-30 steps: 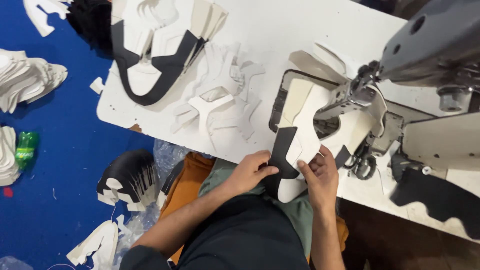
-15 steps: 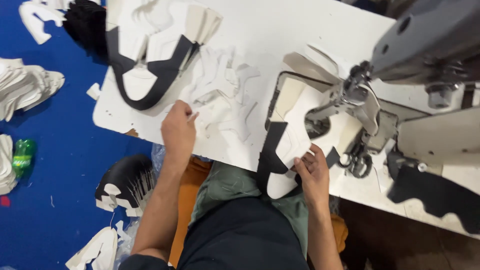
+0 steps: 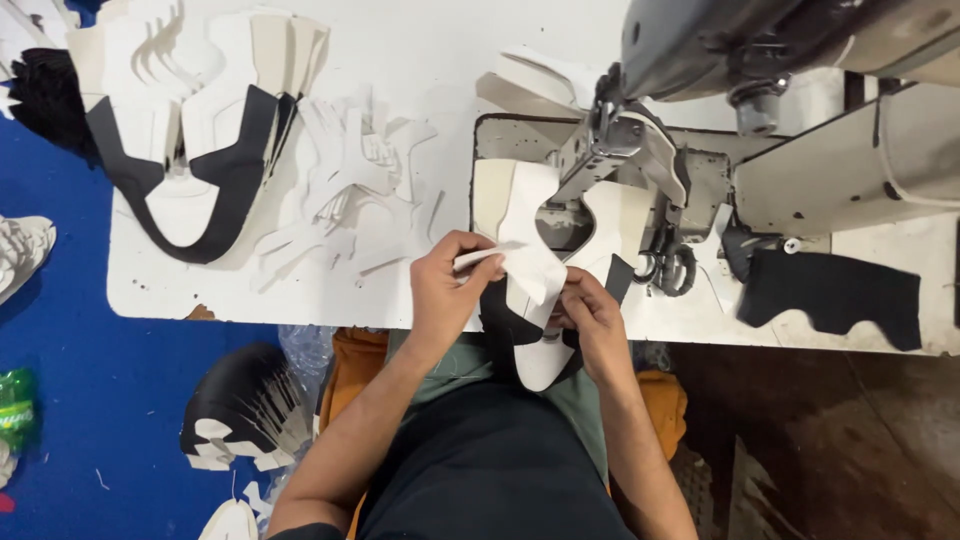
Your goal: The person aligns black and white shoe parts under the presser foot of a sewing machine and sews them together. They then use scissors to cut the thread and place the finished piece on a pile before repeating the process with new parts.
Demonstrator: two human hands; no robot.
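Now I am pinching a small white cut piece (image 3: 525,268) between the thumb and fingers of my left hand (image 3: 445,290), laying it over the black-and-white shoe upper (image 3: 530,325) that my right hand (image 3: 592,318) is pressing flat at the near edge of the white table (image 3: 420,40). Both hands are closed narrow on the work, fingertips nearly meeting over it. The piece is looking thin, light and floppy, drooping where I am not supporting it, so I am judging it best held by its edges, close to where it has to lie, as it would probably slip or curl if gripped at one corner. The upper is looking soft too, hanging partly off the table toward my lap.

Just beyond my hands, the sewing machine (image 3: 700,50) is reaching over its metal bed. Beyond my left hand, loose white cut shapes (image 3: 350,190) are lying scattered, with a stack of black-and-white uppers (image 3: 190,170) further out. Right of my right hand, a black cut piece (image 3: 830,295) is resting on the table. Below my left arm, more stacked pieces (image 3: 240,405) are sitting on the blue floor (image 3: 80,380).
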